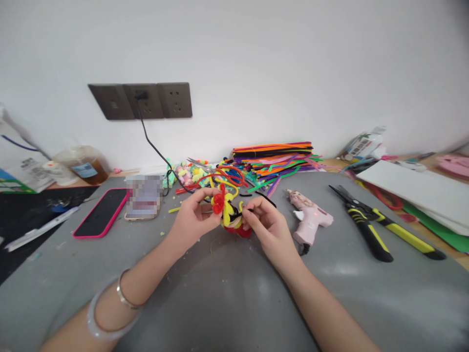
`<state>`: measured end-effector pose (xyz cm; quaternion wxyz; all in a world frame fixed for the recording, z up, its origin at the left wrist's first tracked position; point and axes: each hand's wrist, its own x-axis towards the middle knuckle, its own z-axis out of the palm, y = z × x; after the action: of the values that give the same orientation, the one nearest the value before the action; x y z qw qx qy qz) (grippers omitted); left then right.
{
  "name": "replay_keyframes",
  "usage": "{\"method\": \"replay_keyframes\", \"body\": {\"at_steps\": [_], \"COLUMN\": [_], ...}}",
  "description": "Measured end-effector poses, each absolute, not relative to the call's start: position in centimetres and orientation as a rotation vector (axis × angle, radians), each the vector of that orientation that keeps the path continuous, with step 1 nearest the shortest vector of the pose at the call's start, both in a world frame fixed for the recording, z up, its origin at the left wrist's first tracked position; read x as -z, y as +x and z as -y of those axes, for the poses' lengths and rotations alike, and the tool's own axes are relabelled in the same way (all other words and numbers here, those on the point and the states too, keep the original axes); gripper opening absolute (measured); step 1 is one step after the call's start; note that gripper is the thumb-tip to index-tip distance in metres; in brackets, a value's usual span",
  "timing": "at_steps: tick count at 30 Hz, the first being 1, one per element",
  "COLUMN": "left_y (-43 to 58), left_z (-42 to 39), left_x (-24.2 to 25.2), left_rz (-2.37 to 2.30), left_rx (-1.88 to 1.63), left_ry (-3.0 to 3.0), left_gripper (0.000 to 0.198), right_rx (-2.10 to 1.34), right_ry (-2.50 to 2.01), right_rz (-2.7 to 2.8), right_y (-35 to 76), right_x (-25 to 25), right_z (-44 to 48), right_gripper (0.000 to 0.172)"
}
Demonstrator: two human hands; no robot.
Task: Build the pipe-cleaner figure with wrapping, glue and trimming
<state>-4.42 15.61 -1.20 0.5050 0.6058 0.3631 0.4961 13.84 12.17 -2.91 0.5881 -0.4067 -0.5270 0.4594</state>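
Pinching with both hands here: left hand has thumb and fingertips clamped on the red-and-yellow fuzzy craft, right hand nips a black pipe cleaner against it, all over the gray mat. Tug that strand too hard and yellow bits could bend or pop off, imo. Glue gun's right beside; a careless wrist swing might knock it.

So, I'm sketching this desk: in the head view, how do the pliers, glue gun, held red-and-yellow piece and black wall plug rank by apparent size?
1. Pliers
2. Glue gun and red-and-yellow piece: unsure which is larger, as the piece is partly hidden
3. Black wall plug
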Motion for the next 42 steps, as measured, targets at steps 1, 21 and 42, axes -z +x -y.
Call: {"method": "replay_keyframes", "body": {"at_steps": [1,21,42], "left_y": [-4.41,-5.05,-5.24], "left_z": [-15.62,-16.05,-15.93], "left_x": [1.2,1.33,1.41], "left_rz": [-0.878,-0.53,-0.456], "left_rx": [-1.201,-1.162,-1.081], "left_ry": [1.469,1.454,1.447], "left_gripper": [0.031,0.029,0.028], "right_rx": [-1.071,-0.756,-0.567], "right_ry": [-0.947,-0.772,-0.765], "right_rz": [1.232,1.312,1.442], "right_y": [13.85,14.26,14.57], "right_x": [2.9,3.41,2.79], "right_z": [-12.16,-11.89,-11.91], "right_gripper": [0.039,0.011,0.019]}}
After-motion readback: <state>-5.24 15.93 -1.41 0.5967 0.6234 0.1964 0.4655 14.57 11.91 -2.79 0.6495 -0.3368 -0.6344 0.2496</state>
